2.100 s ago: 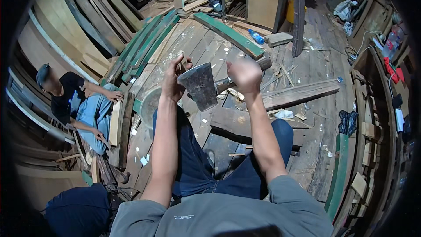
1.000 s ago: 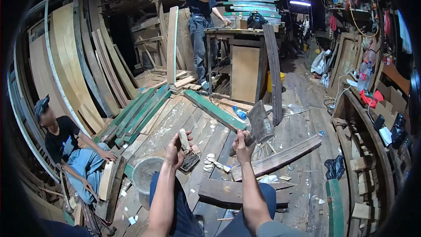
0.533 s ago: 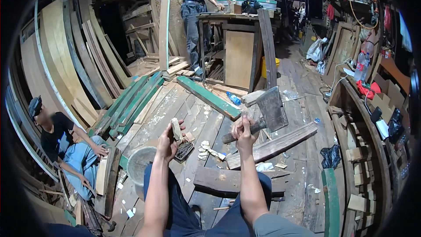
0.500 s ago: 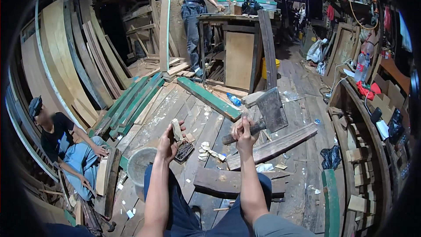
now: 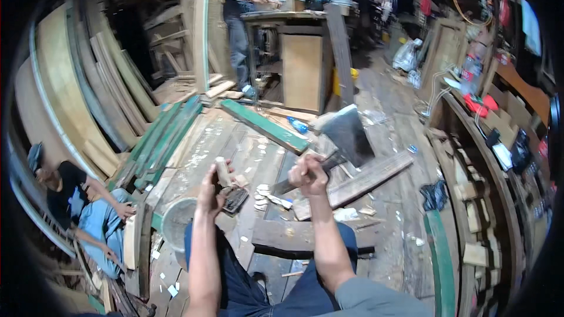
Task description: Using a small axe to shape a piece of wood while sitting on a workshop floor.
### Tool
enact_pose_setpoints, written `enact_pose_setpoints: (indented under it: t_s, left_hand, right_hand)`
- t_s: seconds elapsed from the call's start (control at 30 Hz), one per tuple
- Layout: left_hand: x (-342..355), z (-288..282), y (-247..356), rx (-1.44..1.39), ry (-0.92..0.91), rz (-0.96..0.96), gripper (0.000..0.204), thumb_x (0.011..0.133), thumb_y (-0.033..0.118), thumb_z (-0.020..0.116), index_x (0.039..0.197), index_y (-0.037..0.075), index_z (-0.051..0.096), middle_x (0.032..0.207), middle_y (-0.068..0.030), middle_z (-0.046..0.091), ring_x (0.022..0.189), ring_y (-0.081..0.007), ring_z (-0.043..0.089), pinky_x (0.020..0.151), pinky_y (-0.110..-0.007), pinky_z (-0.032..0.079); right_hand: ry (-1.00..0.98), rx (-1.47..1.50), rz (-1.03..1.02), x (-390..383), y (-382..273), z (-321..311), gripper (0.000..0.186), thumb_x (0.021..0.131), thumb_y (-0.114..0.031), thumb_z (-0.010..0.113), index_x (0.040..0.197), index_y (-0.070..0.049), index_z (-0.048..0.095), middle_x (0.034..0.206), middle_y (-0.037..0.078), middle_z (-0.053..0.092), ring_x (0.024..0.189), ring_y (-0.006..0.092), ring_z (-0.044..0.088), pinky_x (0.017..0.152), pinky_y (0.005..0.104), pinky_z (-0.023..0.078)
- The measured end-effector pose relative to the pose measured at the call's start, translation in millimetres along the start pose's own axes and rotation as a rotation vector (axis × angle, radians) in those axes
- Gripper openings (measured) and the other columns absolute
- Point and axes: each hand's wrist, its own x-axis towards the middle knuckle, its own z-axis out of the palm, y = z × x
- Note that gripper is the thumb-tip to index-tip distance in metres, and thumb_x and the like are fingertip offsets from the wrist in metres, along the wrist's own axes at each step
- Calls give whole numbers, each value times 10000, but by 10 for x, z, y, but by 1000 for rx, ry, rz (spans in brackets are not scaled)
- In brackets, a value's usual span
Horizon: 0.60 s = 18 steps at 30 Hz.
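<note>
My left hand (image 5: 211, 189) is closed around a small pale wood piece (image 5: 222, 171), which stands up from the fingers. In my right fist (image 5: 309, 174) is the wooden handle of a broad-bladed hatchet (image 5: 351, 135); its dark, wide blade points away to the right. The two hands are apart, above the floor in front of my knees. Below them lies a thick dark timber block (image 5: 317, 233), with a long weathered beam (image 5: 364, 183) behind it. Several pale wood chunks (image 5: 262, 198) lie between the hands, and a small dark tray (image 5: 235, 199) sits near my left hand.
A round grey basin (image 5: 179, 223) is beside my left knee. A seated person (image 5: 76, 205) is at the left; another person (image 5: 238, 17) stands at a workbench (image 5: 302, 73). Green planks (image 5: 267, 124) lie ahead. A wooden cabinet frame (image 5: 452, 182) with wood pieces runs along the right.
The scene has shifted left and slightly up in the picture, with some blur. Both hands keep their holds on the wood piece and the hatchet, at nearly the same distance apart.
</note>
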Motion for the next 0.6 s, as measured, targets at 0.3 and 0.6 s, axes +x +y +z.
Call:
enact_pose_setpoints:
  t_s: [0.3, 0.6]
  left_hand:
    - [-28, -54, 19, 45, 71, -54, 463, 933, 432, 444, 1215, 74, 530, 998, -39, 599, 778, -144, 578, 661, -269, 473]
    - [140, 24, -147, 39, 67, -47, 462, 941, 404, 450, 1208, 32, 509, 948, -70, 582, 716, -137, 571, 631, -269, 478]
  right_hand:
    - [-71, 102, 152, -43, -97, 42, 403, 926, -289, 491, 597, -63, 438, 438, -9, 252, 342, 103, 253, 370, 277, 208]
    - [-231, -216, 72, -268, -283, -18, 308, 890, -145, 508, 608, -30, 465, 457, 0, 323, 380, 97, 265, 395, 281, 241]
